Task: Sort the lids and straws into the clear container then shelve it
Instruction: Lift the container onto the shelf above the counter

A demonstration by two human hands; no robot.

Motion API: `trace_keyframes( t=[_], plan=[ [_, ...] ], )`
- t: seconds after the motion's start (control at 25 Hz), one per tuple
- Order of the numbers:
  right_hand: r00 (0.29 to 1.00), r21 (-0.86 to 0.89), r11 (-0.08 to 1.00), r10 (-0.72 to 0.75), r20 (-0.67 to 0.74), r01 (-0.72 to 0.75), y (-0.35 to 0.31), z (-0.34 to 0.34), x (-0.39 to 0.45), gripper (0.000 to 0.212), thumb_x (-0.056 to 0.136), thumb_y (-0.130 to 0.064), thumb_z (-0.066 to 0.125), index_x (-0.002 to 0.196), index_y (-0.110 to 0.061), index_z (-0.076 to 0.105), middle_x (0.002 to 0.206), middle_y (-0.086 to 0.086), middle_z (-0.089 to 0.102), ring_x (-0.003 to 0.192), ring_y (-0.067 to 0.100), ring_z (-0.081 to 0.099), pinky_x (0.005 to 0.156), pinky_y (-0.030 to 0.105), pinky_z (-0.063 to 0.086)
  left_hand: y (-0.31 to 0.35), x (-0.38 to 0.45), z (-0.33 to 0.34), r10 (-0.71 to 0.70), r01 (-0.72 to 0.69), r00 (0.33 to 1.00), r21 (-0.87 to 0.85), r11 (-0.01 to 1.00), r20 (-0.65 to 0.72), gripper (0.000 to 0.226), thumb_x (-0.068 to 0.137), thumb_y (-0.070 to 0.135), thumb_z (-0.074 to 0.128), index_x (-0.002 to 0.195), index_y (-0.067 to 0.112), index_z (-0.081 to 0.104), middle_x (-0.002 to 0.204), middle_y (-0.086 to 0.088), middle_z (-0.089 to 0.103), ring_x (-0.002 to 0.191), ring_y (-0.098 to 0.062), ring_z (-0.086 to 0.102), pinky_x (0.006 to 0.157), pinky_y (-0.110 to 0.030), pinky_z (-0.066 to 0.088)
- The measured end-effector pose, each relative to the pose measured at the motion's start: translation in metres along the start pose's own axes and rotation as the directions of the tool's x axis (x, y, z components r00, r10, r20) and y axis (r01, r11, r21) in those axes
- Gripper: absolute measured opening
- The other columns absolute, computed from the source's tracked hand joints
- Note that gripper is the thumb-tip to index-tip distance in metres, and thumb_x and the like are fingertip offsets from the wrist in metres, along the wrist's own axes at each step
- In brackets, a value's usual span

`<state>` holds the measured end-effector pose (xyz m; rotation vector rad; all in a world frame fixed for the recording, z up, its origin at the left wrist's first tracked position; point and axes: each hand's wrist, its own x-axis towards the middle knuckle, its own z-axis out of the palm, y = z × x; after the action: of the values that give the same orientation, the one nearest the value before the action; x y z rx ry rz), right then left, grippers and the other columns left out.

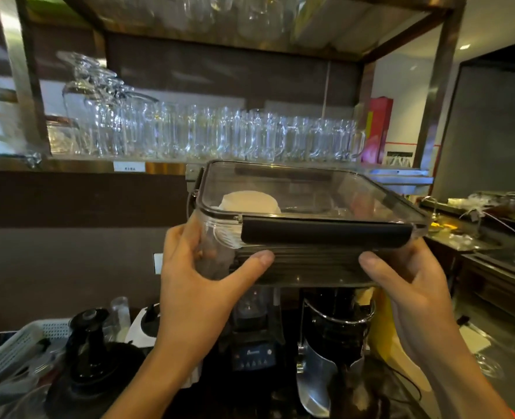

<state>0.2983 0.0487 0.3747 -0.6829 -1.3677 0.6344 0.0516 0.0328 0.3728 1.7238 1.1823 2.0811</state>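
Note:
I hold the clear container (334, 192) up in the air with both hands, just below and in front of the shelf (78, 165) of glass mugs. Its clear cover is on, and a dark latch (325, 232) is folded down on the near side. A stack of white lids (250, 201) shows through the cover at the left. Dark straws (304, 261) lie along the near wall. My left hand (201, 273) grips the left near corner, and my right hand (413, 276) grips the right near corner from below.
Several glass mugs (207, 134) fill the shelf, and more glasses hang above. Under the container stand a blender base (254, 343), a dark grinder (334, 343) and a black juicer (90, 352). A white basket (17, 349) sits at the left, a steel counter (473, 237) at the right.

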Motion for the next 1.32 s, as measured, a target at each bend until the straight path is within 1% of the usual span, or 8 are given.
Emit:
trace_keyframes(
  t=[0.12, 0.28, 0.44, 0.6, 0.8, 1.0, 1.16, 1.32],
  plan=[
    [0.999, -0.043, 0.998, -0.039, -0.028, 0.038, -0.016, -0.013, 0.017, 0.053, 0.075, -0.040, 0.079, 0.123, -0.026, 0.062, 0.114, -0.006, 0.075, 0.112, 0.010, 0.070, 0.094, 0.037, 0.052, 0.013, 0.015, 0.016, 0.026, -0.026, 0.999, -0.028, 0.999, 0.018, 0.039, 0.060, 0.066, 0.080, 0.093, 0.057, 0.062, 0.106, 0.010, 0.058, 0.095, 0.003, 0.062, 0.079, -0.007, 0.048],
    [0.992, -0.128, 0.990, -0.075, -0.101, 0.061, -0.023, -0.028, 0.046, 0.075, 0.068, -0.061, 0.084, 0.131, -0.029, 0.058, 0.117, -0.007, 0.073, 0.113, 0.006, 0.067, 0.095, 0.036, 0.053, 0.025, 0.035, 0.042, 0.024, -0.023, 0.998, -0.031, 0.999, 0.052, 0.040, 0.064, 0.067, 0.076, 0.095, 0.045, 0.064, 0.110, 0.007, 0.059, 0.100, -0.002, 0.062, 0.090, -0.023, 0.054],
    [0.989, -0.152, 0.986, -0.093, -0.118, 0.075, -0.021, -0.048, 0.076, 0.084, 0.069, -0.065, 0.083, 0.139, -0.029, 0.052, 0.127, -0.006, 0.069, 0.120, 0.010, 0.064, 0.102, 0.040, 0.051, 0.029, 0.059, 0.069, 0.060, -0.056, 0.995, -0.055, 0.997, 0.078, 0.042, 0.070, 0.069, 0.078, 0.103, 0.046, 0.066, 0.112, 0.008, 0.070, 0.110, -0.014, 0.066, 0.094, -0.038, 0.057],
    [0.985, -0.176, 0.979, -0.127, -0.114, 0.106, -0.018, -0.067, 0.120, 0.075, 0.077, -0.060, 0.075, 0.141, -0.028, 0.052, 0.130, -0.007, 0.066, 0.120, 0.008, 0.062, 0.098, 0.034, 0.051, 0.039, 0.090, 0.103, 0.067, -0.059, 0.992, -0.077, 0.995, 0.109, 0.034, 0.076, 0.053, 0.081, 0.104, 0.042, 0.064, 0.105, 0.012, 0.074, 0.099, 0.001, 0.070, 0.085, -0.019, 0.057],
    [0.983, -0.196, 0.971, -0.158, -0.099, 0.136, -0.009, -0.095, 0.194, 0.042, 0.093, -0.045, 0.070, 0.129, -0.025, 0.060, 0.120, -0.004, 0.071, 0.113, 0.012, 0.068, 0.100, 0.041, 0.055, 0.024, 0.154, 0.150, 0.083, -0.078, 0.981, -0.037, 0.996, 0.177, 0.066, 0.080, 0.055, 0.078, 0.135, 0.023, 0.063, 0.120, 0.011, 0.073, 0.109, 0.000, 0.066, 0.096, -0.021, 0.053],
    [0.997, -0.184, 0.980, -0.069, 0.044, 0.076, 0.000, -0.119, 0.260, 0.033, 0.103, -0.036, 0.059, 0.130, -0.018, 0.063, 0.125, 0.002, 0.070, 0.116, 0.017, 0.067, 0.101, 0.039, 0.051, -0.001, 0.205, 0.193, 0.075, -0.080, 0.982, 0.022, 0.997, 0.171, 0.085, 0.079, 0.068, 0.073, 0.145, 0.017, 0.055, 0.132, 0.006, 0.066, 0.119, -0.010, 0.063, 0.102, -0.029, 0.052],
    [0.996, -0.263, 0.964, -0.010, 0.091, 0.034, 0.018, -0.129, 0.284, 0.032, 0.104, -0.038, 0.055, 0.128, -0.019, 0.064, 0.123, 0.003, 0.069, 0.114, 0.017, 0.065, 0.089, 0.030, 0.051, -0.019, 0.225, 0.209, 0.053, -0.064, 0.983, 0.055, 0.996, 0.175, 0.095, 0.074, 0.074, 0.073, 0.145, 0.013, 0.055, 0.129, 0.005, 0.066, 0.116, -0.010, 0.063, 0.097, -0.026, 0.053],
    [0.997, -0.301, 0.953, 0.004, 0.080, 0.020, 0.038, -0.136, 0.294, 0.028, 0.102, -0.041, 0.058, 0.125, -0.027, 0.065, 0.123, -0.005, 0.069, 0.113, 0.009, 0.063, 0.089, 0.029, 0.051, -0.038, 0.222, 0.223, 0.040, -0.065, 0.981, 0.124, 0.990, 0.190, 0.084, 0.084, 0.057, 0.075, 0.147, 0.007, 0.052, 0.135, 0.002, 0.062, 0.118, -0.011, 0.058, 0.079, -0.008, 0.043]
  ],
)
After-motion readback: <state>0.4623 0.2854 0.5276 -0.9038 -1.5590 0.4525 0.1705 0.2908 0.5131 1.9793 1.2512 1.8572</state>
